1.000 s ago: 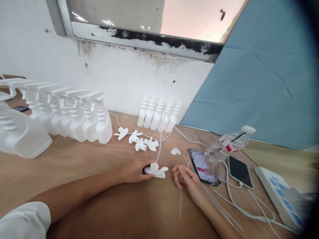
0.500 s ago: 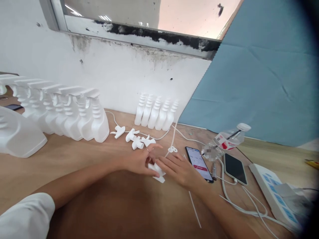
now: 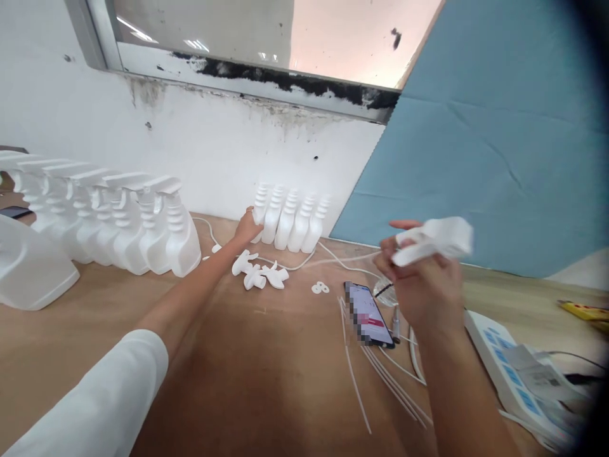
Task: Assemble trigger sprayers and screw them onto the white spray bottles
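My left hand (image 3: 248, 228) reaches to the back of the table, its fingers closed around the leftmost white spray bottle (image 3: 260, 202) of a short row by the wall. My right hand (image 3: 428, 289) is raised on the right and grips a white trigger sprayer head (image 3: 445, 237), partly covered by the fingers. A thin pale line runs leftward from near it; whether it is a tube on the sprayer I cannot tell. Several loose white trigger sprayer heads (image 3: 254, 277) lie between my arms. Beside them are a few small white washers (image 3: 320, 288).
A long row of white bottles with sprayers fitted (image 3: 183, 244) stands at left. On the right are a phone (image 3: 368, 311), thin white tubes (image 3: 354, 381), cables, a clear plastic bottle (image 3: 385, 293), a power strip (image 3: 504, 362) and a yellow tool (image 3: 583, 311).
My hands have parted from the middle. The left has gone forward and taken hold of a bottle; the right has lifted the sprayer head up and to the right.
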The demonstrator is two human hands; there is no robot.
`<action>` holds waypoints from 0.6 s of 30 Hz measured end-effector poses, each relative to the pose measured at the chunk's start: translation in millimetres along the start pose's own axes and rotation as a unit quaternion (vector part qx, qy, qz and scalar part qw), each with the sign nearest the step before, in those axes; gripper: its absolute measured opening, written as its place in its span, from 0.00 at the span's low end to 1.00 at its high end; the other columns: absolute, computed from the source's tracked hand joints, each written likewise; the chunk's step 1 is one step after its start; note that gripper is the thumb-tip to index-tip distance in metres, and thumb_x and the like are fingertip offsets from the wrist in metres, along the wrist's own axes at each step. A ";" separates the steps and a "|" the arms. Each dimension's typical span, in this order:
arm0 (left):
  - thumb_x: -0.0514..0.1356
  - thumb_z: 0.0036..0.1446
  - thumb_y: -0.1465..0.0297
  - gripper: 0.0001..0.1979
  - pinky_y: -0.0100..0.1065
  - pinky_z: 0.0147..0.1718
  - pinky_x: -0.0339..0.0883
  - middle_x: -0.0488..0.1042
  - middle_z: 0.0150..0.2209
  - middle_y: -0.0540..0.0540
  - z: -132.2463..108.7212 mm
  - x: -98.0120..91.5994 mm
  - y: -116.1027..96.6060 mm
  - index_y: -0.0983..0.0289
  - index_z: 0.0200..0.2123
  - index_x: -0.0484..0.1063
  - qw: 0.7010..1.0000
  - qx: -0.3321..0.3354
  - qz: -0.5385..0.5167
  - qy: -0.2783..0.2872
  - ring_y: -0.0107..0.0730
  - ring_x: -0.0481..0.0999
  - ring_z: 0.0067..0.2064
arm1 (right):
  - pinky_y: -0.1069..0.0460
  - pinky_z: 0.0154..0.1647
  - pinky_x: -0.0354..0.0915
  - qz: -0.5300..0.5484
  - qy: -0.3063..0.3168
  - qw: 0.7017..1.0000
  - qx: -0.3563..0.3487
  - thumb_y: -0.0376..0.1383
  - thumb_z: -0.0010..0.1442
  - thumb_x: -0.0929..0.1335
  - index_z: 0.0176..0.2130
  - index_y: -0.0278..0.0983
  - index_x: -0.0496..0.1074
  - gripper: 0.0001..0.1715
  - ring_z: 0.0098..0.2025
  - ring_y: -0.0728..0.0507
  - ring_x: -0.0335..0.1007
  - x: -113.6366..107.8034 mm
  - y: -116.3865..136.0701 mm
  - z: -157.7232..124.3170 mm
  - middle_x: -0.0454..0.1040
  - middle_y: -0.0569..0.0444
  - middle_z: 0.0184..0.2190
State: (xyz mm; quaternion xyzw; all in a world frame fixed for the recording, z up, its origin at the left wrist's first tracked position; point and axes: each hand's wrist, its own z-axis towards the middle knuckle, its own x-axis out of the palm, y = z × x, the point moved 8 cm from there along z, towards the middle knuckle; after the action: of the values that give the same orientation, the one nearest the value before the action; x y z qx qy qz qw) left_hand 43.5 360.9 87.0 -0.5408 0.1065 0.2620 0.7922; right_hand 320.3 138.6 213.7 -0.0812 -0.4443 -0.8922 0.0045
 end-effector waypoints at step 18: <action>0.55 0.46 0.77 0.26 0.34 0.34 0.65 0.74 0.38 0.54 -89.4 -74.3 -81.3 0.61 0.52 0.68 0.968 0.173 0.164 0.078 0.40 0.73 0.38 | 0.45 0.29 0.61 -0.011 -0.048 0.991 -0.121 0.44 0.62 0.63 0.38 0.44 0.73 0.11 0.31 0.40 0.66 -14.6 53.9 -14.6 0.67 0.49 0.28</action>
State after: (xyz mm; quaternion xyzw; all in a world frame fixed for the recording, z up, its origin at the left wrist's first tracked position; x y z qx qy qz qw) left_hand 34.5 234.5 150.6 -0.3892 0.2989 0.3231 0.8092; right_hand 336.9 93.5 245.6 -0.1188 -0.3339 -0.9344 -0.0358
